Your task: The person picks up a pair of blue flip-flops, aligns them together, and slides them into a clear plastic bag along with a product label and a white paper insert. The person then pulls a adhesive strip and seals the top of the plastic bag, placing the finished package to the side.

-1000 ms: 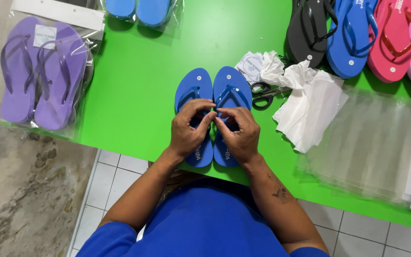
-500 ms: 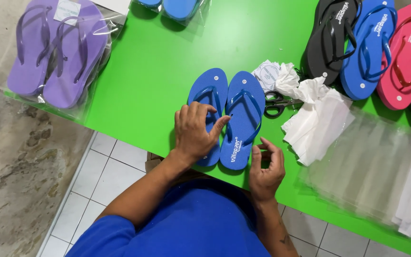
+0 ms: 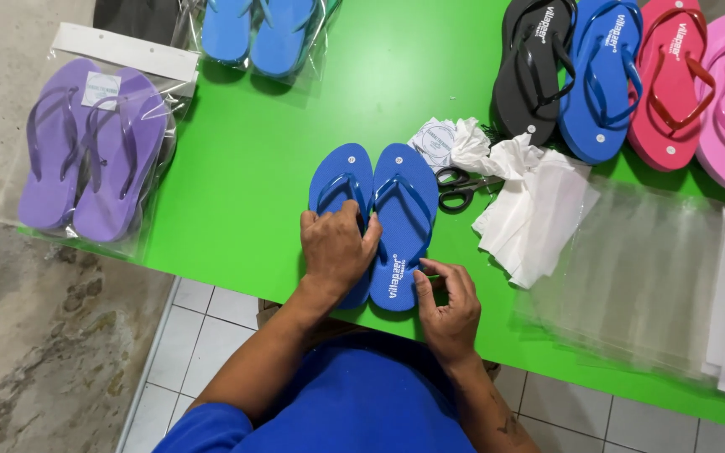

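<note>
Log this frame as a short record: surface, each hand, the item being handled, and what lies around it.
surface: green table
left hand: flat on the left blue flip-flop
right hand: at the heel edge of the right blue flip-flop
beside pair: black scissors, white tissue paper
left side: bagged purple flip-flops
right side: clear plastic bags

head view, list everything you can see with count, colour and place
blue flip-flops: 2, blue, table centre, side by side
table: 1, green
bagged purple pair: 2, purple, left edge
bagged blue pair: 2, blue, top
black bag item: 1, top left, cut off
loose flip-flops: 4, black, blue, red, pink, top right
scissors: 1, black handles, right of blue pair
white paper: crumpled, centre right
clear bags: stack, right
left hand: on left flip-flop
right hand: at right flip-flop's heel
</note>
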